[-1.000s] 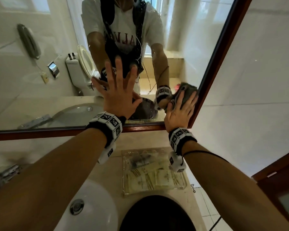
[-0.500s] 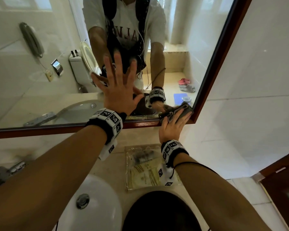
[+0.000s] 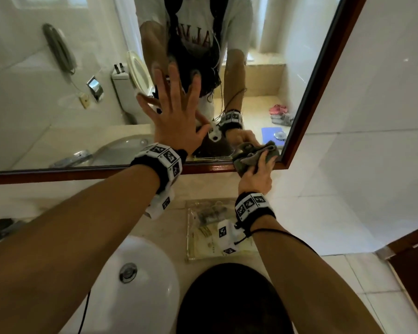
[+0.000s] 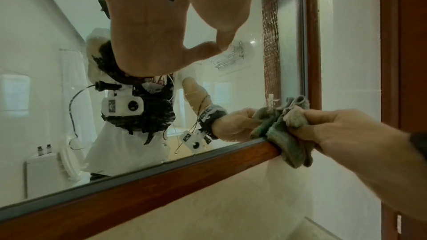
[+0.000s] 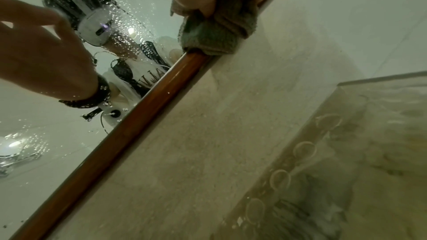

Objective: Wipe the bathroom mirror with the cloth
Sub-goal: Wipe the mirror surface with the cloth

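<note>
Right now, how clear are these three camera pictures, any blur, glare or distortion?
Head view: sharp, though the wide lens bows the mirror frame. Left wrist view: the left hand looms large and soft; the cloth is clear. Right wrist view: dim and hazy, with bright droplets on the mirror.

Wood-framed bathroom mirror with a crumpled grey-green cloth at its lower right corner.

The mirror hangs on the tiled wall above the counter, its glass edged by a reddish-brown frame; water droplets speckle the glass in the right wrist view. The cloth is bunched into folds, pressed against the glass and draped over the bottom frame rail, just beside the right-hand frame edge.
</note>
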`<state>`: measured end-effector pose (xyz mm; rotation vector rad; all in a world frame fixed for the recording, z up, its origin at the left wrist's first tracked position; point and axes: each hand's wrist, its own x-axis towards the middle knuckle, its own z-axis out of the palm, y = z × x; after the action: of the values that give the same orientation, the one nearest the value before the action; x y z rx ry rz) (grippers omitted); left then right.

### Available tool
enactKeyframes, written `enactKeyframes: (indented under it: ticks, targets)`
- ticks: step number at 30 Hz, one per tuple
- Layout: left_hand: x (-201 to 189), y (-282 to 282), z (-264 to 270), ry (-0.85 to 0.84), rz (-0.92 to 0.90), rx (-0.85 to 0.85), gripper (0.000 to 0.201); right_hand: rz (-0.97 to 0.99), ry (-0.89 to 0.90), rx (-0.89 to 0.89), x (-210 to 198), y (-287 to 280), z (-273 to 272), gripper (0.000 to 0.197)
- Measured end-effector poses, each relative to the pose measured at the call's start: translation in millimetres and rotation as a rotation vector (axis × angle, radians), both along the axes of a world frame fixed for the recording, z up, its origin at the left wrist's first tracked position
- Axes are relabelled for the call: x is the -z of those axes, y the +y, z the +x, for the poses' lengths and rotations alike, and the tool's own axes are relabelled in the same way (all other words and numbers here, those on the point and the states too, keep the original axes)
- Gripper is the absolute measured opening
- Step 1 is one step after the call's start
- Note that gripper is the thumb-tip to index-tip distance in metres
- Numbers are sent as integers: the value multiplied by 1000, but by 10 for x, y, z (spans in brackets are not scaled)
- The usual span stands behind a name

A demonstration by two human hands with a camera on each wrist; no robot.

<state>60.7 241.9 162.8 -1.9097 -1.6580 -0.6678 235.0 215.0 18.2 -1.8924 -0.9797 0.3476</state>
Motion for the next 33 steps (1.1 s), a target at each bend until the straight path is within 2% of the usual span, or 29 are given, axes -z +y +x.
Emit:
enactKeyframes:
  ticks: [5,10,19,28,33]
  targets:
    - [-7,-8,-57,-1,30,14,105,-34,-3,15,-52,23,-165,62]
    - [8,-33,-273,49,73,91,93,-54,9,61,-103,111,-386,66]
    - [87,-23,-1026,108,133,181,82,-98,26,72,-203,42,-1164,67]
    - [127,-148,-1733,175,52,145,88,-143,-23,-110,-109,44,-2099,68]
    - [29,-164,-1954,170,44,117,90,-113,59,-137,-155,-33,-2459,66]
